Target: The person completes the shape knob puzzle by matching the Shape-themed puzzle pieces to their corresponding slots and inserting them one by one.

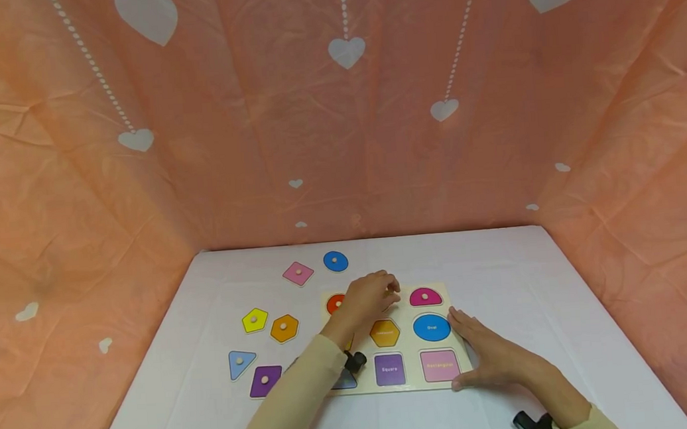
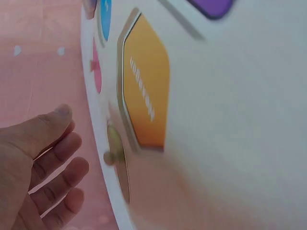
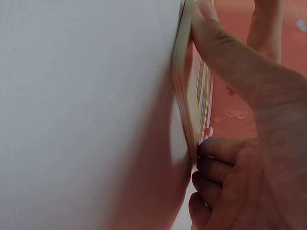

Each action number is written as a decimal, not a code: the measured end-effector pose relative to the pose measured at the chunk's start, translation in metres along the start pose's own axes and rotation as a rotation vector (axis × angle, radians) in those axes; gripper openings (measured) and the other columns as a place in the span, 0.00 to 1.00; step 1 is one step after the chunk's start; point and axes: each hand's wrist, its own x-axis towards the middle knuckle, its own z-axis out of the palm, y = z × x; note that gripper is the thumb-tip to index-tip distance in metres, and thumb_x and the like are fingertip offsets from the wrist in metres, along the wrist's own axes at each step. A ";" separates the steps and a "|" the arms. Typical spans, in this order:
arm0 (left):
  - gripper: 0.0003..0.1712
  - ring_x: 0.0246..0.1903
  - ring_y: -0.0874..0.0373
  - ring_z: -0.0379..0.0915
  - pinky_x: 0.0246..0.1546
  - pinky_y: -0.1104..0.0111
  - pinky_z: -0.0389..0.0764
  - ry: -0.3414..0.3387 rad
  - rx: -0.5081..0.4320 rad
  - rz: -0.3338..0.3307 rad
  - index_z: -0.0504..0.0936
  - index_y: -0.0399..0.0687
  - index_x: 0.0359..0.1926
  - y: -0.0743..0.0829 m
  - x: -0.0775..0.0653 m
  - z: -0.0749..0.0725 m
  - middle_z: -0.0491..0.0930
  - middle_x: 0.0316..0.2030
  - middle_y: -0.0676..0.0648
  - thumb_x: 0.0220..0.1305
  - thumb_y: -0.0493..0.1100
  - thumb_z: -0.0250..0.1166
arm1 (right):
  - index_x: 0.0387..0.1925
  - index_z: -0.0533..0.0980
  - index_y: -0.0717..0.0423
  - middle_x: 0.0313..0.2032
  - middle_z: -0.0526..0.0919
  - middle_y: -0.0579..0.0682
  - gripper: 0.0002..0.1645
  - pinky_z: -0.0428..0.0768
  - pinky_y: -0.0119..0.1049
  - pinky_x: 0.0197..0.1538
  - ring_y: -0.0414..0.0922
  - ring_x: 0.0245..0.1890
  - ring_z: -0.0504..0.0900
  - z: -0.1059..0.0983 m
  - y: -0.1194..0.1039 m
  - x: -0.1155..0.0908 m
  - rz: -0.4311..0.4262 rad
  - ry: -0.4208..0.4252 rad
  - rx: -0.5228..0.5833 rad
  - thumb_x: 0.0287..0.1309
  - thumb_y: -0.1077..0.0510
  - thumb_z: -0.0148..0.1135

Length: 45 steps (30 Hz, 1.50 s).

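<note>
Left grip (image 1: 372, 295) loose over a shape board (image 1: 413, 369), right grip (image 1: 489, 350) braced at its edge

Clock positions run from the middle of the board, with 12 pointing away from the person. Nearest, at about 4 o'clock, the right grip is spread: its thumb touches the front corner of the board and its fingers rest along the side edge. The front row shows a pink rectangle (image 1: 440, 366) and a purple square (image 1: 389, 369), each with a printed word. The left sleeve (image 1: 297, 404) crosses at 8 o'clock and hides part of the board.

Off the board, a knobbed purple square piece (image 1: 265, 381) lies between 8 and 9, with a light-blue triangle piece (image 1: 241, 362) near it at 9.

In the middle row sit an orange hexagon (image 1: 384, 333) and a blue oval (image 1: 432, 328). Between 9 and 10 lie a loose orange hexagon piece (image 1: 288, 325) and a yellow pentagon piece (image 1: 252, 322).

Towards 12, the left grip hangs over the far row, fingers loosely bent and free, near a knobbed greenish piece (image 2: 120, 165). A magenta half-circle (image 1: 426, 299) is at 1.

Farthest on the white surface (image 1: 502, 263) are a pink diamond piece (image 1: 295, 277) at 10 and a blue oval piece (image 1: 336, 266) at 11.
</note>
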 end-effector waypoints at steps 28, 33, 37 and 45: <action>0.16 0.54 0.47 0.79 0.62 0.51 0.81 0.151 -0.257 -0.263 0.86 0.46 0.57 -0.089 -0.073 -0.043 0.84 0.52 0.46 0.73 0.46 0.72 | 0.84 0.55 0.61 0.84 0.54 0.62 0.80 0.62 0.67 0.76 0.71 0.81 0.52 0.002 0.000 -0.001 -0.006 0.014 0.004 0.39 0.32 0.88; 0.17 0.57 0.46 0.79 0.65 0.50 0.80 0.155 -0.207 -0.284 0.85 0.47 0.58 -0.101 -0.088 -0.050 0.84 0.54 0.45 0.73 0.46 0.72 | 0.84 0.56 0.62 0.84 0.54 0.62 0.80 0.62 0.67 0.76 0.71 0.81 0.52 0.002 0.000 -0.001 -0.004 0.014 -0.001 0.38 0.32 0.88; 0.18 0.59 0.44 0.78 0.66 0.50 0.79 0.150 -0.162 -0.312 0.85 0.46 0.59 -0.110 -0.096 -0.054 0.83 0.55 0.44 0.73 0.46 0.73 | 0.83 0.56 0.62 0.83 0.54 0.63 0.80 0.62 0.68 0.76 0.72 0.81 0.52 0.002 0.000 -0.001 -0.009 0.015 0.005 0.39 0.32 0.88; 0.17 0.54 0.42 0.79 0.61 0.49 0.82 0.164 -0.146 -0.355 0.85 0.42 0.57 -0.132 -0.116 -0.061 0.83 0.51 0.43 0.73 0.44 0.72 | 0.84 0.56 0.61 0.84 0.54 0.62 0.80 0.62 0.68 0.76 0.71 0.81 0.52 0.004 0.003 0.000 -0.014 0.016 -0.005 0.39 0.31 0.87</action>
